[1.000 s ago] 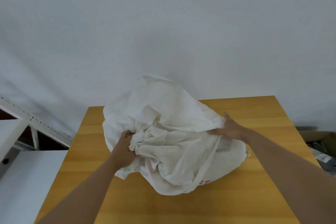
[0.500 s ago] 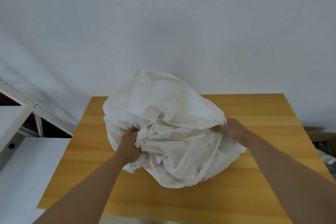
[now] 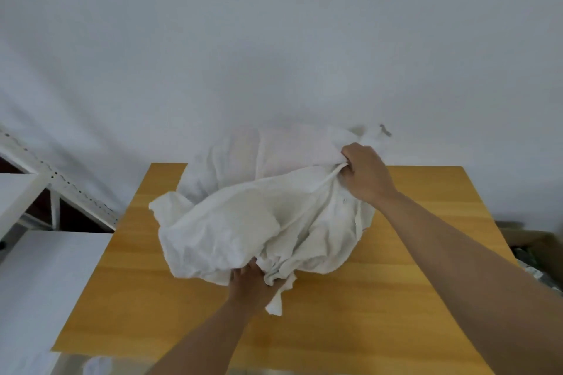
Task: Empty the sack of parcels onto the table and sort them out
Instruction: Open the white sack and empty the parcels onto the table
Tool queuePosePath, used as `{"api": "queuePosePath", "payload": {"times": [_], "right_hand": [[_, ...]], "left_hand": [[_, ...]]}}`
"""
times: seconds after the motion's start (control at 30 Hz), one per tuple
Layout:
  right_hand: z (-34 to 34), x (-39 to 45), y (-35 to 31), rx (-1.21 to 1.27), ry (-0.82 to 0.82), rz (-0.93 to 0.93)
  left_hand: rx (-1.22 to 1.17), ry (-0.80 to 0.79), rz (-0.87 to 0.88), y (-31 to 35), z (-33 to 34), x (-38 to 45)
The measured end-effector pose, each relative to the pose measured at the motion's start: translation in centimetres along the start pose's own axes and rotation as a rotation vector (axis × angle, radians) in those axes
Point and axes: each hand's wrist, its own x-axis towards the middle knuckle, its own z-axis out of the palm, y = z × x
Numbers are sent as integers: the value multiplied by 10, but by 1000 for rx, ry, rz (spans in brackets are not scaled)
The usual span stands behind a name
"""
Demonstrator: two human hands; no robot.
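Observation:
A bulging white cloth sack (image 3: 243,216) lies in the middle of the wooden table (image 3: 396,298). My left hand (image 3: 251,285) grips a bunched fold of the sack at its near lower edge. My right hand (image 3: 364,175) grips the cloth at the sack's upper right and holds it raised above the table's far edge. The cloth is stretched between the two hands. No parcels show; the sack hides whatever is inside.
A white wall stands right behind the table. White metal shelving (image 3: 27,192) is at the left, close to the table's edge. A cardboard box with dark items (image 3: 536,250) sits low at the right.
My right hand has lifted its grip of cloth up and away toward the wall. My left hand has pulled its fold toward me and lower. The sack has stretched and tilted.

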Motion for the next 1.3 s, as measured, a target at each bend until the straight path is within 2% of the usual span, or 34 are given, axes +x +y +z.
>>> {"api": "queuePosePath", "payload": {"times": [0.07,0.17,0.3,0.37,0.47,0.53,0.6,0.67,0.7,0.77,0.83,0.87,0.93,1.03,1.17,1.3], "right_hand": [[-10,5,-18,-192,132,-157],[-17,11,-40,-208,120,-192],[-3,19,-45,28,57,51],[12,21,-34,158,68,181],[26,17,-16,262,54,288],[28,17,-10,302,41,297],[27,19,-7,337,31,295],[28,21,-4,359,17,285],[29,21,-2,363,9,280],[31,22,1,392,4,273],[32,23,4,416,-3,262],[32,24,4,426,-13,261],[30,25,4,468,-37,281],[26,23,1,624,-75,366],[18,20,-7,940,-67,578],[24,19,-17,687,11,787]], "left_hand": [[-225,-13,-9,31,-1,-7],[-625,-123,-200,67,0,4],[-593,-66,-402,90,26,20],[-586,-95,-450,94,43,20],[-648,-155,-468,85,51,15],[-787,-236,-343,66,49,14],[-969,-401,-232,38,45,8],[-1165,-451,-360,0,36,2],[-1259,-417,-470,-20,29,-1],[-1435,-225,-697,-63,10,-4],[-1633,-78,-829,-100,-16,-2],[-1703,-68,-832,-113,-32,0],[-1769,-140,-729,-124,-65,8],[-1729,-267,-549,-116,-100,23],[-1626,-407,-518,-95,-110,31],[-1649,-352,-592,-78,-100,27]]}}
